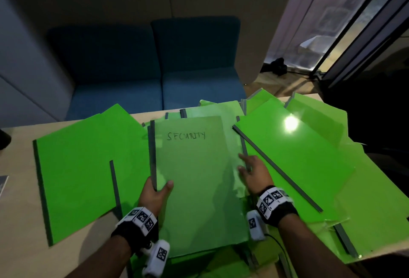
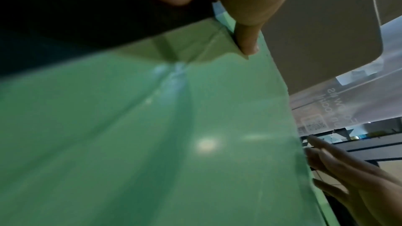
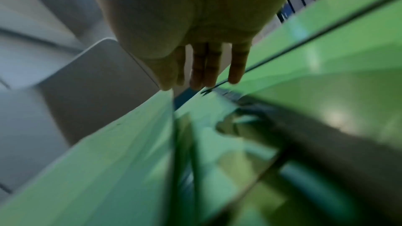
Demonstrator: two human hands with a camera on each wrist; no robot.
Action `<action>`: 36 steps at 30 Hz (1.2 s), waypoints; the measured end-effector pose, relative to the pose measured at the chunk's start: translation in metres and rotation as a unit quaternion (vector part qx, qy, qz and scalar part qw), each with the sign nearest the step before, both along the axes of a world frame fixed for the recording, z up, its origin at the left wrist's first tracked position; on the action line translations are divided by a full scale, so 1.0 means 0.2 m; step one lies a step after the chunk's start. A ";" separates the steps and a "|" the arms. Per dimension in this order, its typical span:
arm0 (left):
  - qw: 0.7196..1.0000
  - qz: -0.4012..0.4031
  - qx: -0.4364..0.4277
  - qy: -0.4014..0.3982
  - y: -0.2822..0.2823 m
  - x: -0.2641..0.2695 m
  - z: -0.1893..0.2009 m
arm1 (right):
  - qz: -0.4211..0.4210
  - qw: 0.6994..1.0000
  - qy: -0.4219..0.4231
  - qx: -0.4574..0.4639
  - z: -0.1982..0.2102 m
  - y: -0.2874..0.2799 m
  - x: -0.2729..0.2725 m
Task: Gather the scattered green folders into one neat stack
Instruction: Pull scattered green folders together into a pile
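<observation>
Pinching the grey spine of the SECURITY folder (image 1: pixel 194 180), the left hand (image 1: pixel 155 193) has its thumb on the cover and its fingers curled under the spine edge; the left wrist view shows the thumb pressed on the corner. Across the table (image 1: pixel 13 167) the largest spreads lie either side: the left folders (image 1: pixel 84 167) at 9 o'clock of that grip, the right folders (image 1: pixel 298 162) at 3 o'clock, their spines slanting from 10 toward 4. The held folder's long axis runs 12 to 6, over the middle pile. At its 3 o'clock edge the right hand (image 1: pixel 254 173) lies flat with fingers spread, touching the edge, so it is nearer the slanted right folders, likely the next to be squared.
</observation>
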State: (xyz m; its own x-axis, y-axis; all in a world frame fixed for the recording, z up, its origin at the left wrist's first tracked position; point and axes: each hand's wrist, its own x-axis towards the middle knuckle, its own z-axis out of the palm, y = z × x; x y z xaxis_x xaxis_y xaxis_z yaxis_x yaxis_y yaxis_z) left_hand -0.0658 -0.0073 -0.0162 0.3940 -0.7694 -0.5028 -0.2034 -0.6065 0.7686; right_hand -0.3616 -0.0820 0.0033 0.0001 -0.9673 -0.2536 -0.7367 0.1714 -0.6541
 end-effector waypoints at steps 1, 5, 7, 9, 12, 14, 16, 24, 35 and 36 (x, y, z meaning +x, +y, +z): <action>1.000 0.013 -0.001 -0.011 0.00 0.02 -0.01 | -0.008 0.997 0.075 -0.017 0.00 -0.02 -0.07; 0.999 0.040 0.027 -0.023 0.02 0.10 -0.04 | -0.058 0.962 0.262 0.060 -0.06 0.00 -0.27; 0.998 0.044 0.045 -0.031 0.02 0.13 -0.05 | -0.037 0.959 0.258 0.115 -0.08 0.03 -0.26; 0.996 0.037 0.067 -0.037 0.02 0.13 -0.06 | 0.004 0.961 0.251 0.116 -0.08 0.07 -0.20; 0.996 0.037 0.080 -0.033 0.01 0.14 -0.07 | 0.056 0.964 0.249 0.077 -0.06 0.12 -0.09; 0.995 0.033 0.089 -0.031 0.01 0.14 -0.07 | 0.045 0.975 0.208 0.061 -0.04 0.11 -0.09; 0.994 0.032 0.101 -0.030 0.01 0.14 -0.07 | 0.000 0.985 0.162 0.053 0.00 0.05 -0.16; 0.990 0.002 0.131 -0.056 0.00 0.18 -0.08 | -0.182 0.935 0.260 0.160 -0.03 0.02 -0.65; 0.991 0.005 0.119 -0.063 -0.01 0.15 -0.04 | -0.250 0.928 0.234 0.148 0.00 0.01 -0.67; 0.990 0.003 0.122 -0.064 -0.01 0.15 -0.04 | -0.261 0.924 0.225 0.165 0.01 0.00 -0.68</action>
